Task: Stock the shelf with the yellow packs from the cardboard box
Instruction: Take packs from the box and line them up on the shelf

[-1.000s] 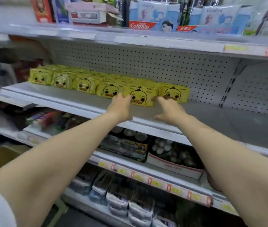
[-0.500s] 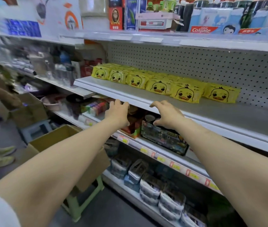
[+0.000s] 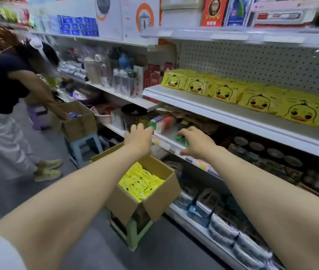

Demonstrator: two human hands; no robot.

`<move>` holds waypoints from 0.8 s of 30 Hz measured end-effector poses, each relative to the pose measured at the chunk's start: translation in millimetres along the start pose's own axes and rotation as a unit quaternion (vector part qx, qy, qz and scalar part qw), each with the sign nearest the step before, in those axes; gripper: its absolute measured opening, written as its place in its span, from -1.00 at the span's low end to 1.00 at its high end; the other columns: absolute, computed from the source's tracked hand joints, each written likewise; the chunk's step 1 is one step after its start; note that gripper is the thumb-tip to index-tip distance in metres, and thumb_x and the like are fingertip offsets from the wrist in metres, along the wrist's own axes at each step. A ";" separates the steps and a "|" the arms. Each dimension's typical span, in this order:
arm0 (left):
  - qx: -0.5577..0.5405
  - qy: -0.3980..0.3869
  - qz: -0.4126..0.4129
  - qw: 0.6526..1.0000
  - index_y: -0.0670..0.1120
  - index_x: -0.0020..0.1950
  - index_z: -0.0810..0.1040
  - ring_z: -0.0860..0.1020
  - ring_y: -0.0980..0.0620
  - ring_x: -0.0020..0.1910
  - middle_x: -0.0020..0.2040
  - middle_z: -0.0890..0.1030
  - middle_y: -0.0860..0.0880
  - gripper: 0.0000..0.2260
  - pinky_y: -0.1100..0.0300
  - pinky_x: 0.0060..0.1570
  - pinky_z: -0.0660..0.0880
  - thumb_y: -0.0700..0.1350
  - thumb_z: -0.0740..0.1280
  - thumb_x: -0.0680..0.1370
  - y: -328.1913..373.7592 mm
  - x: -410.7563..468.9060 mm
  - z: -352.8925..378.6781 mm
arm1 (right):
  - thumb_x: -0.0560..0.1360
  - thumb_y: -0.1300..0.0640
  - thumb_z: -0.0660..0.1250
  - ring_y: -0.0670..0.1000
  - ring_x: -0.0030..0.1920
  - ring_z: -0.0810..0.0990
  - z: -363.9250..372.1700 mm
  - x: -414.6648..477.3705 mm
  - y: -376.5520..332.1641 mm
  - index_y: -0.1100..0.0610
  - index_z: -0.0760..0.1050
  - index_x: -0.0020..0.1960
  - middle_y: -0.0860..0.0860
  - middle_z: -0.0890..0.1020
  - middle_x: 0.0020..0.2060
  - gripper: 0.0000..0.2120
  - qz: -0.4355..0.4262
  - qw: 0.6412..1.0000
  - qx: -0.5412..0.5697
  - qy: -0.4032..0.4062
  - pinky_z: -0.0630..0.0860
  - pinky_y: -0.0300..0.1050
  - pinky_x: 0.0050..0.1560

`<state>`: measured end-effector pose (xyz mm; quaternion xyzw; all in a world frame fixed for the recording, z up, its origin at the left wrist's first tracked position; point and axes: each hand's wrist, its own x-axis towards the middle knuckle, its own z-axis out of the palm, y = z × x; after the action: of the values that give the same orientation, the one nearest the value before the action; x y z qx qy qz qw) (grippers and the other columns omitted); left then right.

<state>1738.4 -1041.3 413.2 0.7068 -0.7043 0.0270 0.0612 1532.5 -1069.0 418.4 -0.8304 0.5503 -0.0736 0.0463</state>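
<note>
Yellow packs [image 3: 224,92] with duck faces; brown cardboard box [image 3: 152,201]; green stool [image 3: 135,236]; white shelf [image 3: 213,108]

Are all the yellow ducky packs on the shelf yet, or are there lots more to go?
Not yet. Done: a row of yellow packs lines the shelf. In hand: nothing; the left hand and right hand are empty, near the cardboard box. Left: plenty of boxed packs to shelve.

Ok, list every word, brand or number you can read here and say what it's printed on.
Nothing in this view can be read for certain.
yellow packs on the shelf: a duck face shows, the small print is blurred.
red box on the top shelf: lettering too blurred.
white and red box beside it: too blurred.
blue boxes: too small.
price tags on the lower shelf edge: too blurred.
</note>
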 end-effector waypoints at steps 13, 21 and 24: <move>-0.012 -0.097 -0.009 0.995 0.04 0.44 0.33 0.30 -0.19 0.35 0.37 0.36 -0.13 -0.33 -0.05 0.26 0.33 0.11 0.51 0.41 -151.0 49.5 88.1 | 0.35 -0.01 0.53 0.11 0.30 0.45 117.4 110.2 -85.4 -0.05 0.38 0.39 0.04 0.41 0.35 -0.34 0.011 0.995 0.024 -0.100 0.47 0.01 0.22; -0.027 -0.203 -0.021 0.979 0.08 0.44 0.35 0.30 -0.18 0.38 0.37 0.38 -0.11 -0.36 -0.09 0.30 0.33 0.09 0.51 0.41 -203.4 134.5 179.9 | 0.36 -0.07 0.54 0.13 0.29 0.45 226.9 224.6 -80.2 -0.02 0.41 0.38 0.05 0.45 0.28 -0.36 0.026 0.979 0.068 -0.190 0.47 0.01 0.21; -0.027 -0.252 -0.021 0.967 0.09 0.44 0.36 0.32 -0.16 0.36 0.35 0.40 -0.10 -0.37 -0.08 0.29 0.38 0.08 0.50 0.42 -220.1 169.3 208.1 | 0.36 -0.08 0.54 0.13 0.26 0.47 266.3 258.1 -74.4 -0.02 0.43 0.37 0.06 0.45 0.25 -0.37 0.057 0.963 0.099 -0.242 0.47 0.01 0.19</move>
<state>1949.4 -1235.0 217.3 0.7032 -0.6827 -0.1723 -0.0990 1745.1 -1278.6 186.2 -0.7820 0.5588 0.0784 0.2647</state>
